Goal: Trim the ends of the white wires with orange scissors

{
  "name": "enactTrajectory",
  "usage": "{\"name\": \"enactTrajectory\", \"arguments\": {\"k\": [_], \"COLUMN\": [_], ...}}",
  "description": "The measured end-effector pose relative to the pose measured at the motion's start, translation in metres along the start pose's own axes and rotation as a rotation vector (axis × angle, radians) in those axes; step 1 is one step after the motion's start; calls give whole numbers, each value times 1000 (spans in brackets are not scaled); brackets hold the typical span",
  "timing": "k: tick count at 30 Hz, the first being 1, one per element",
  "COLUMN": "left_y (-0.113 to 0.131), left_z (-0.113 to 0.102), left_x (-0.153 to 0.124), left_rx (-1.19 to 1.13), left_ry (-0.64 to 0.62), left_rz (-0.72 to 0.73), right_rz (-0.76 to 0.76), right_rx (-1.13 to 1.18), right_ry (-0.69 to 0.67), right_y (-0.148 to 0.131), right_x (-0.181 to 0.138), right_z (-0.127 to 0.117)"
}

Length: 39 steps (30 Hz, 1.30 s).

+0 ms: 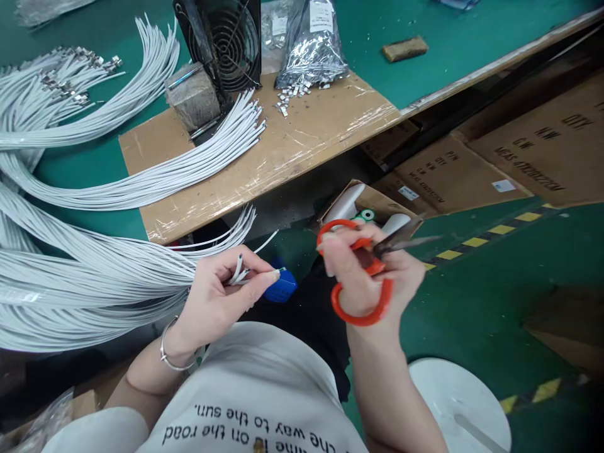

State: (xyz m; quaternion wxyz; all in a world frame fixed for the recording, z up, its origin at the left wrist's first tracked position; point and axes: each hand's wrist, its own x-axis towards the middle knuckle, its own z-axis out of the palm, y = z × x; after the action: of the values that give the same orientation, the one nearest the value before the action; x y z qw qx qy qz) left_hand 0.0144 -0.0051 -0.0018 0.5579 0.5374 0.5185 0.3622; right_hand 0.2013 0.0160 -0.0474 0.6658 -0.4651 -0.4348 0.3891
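Note:
My left hand (226,289) is closed in a pinch on the ends of a few white cables (240,272). A greenish tip shows just past its thumb and forefinger. Behind it, a thick bundle of white cables (108,277) hangs over the table's front edge. To the right, my right hand (372,270) holds red-handled scissors (383,302), its thumb through one loop. The dark blades (401,242) point right, away from the cables, and are a little blurred.
On the green table (368,38) lies a cardboard sheet (302,135) with another cable bundle (212,154), a black fan (233,47), a grey block (193,94) and a bag of metal terminals (314,44). Cardboard boxes (528,138) stand below. A white round stool (460,402) is at lower right.

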Motion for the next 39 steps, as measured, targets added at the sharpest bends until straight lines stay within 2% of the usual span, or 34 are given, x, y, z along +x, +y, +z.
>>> {"name": "enactTrajectory", "arguments": {"k": [1,2,5,9,13,22,27,39], "left_y": [0,1,0,-1,0,-1,0,0], "left_z": [-1,-1,-3,-5,-5,-4,-5,-4], "left_x": [0,0,1,4,4,5,5,5], "left_rx": [-27,-59,-120,-117,-119,-73,-50,-63], "left_ry": [-4,-6,-3,16,25,73,49,58], "left_rz": [-27,-47,-49,-5,11,12,61,38], "right_rz": [63,109,169,-33,-146,-275,-285,-352], "right_rx": [64,83,-21,-220,-317,-437,-442,-465], "right_ry": [53,30,-174,-354,-423,-451,-465,-449], "right_y": [1,2,8,12,9,9,10,12], "right_x": [2,4,0,-9,-11,-17,-19,-18], "right_z": [-2,-4,-12,-16,-15,-16,-16,-16]}}
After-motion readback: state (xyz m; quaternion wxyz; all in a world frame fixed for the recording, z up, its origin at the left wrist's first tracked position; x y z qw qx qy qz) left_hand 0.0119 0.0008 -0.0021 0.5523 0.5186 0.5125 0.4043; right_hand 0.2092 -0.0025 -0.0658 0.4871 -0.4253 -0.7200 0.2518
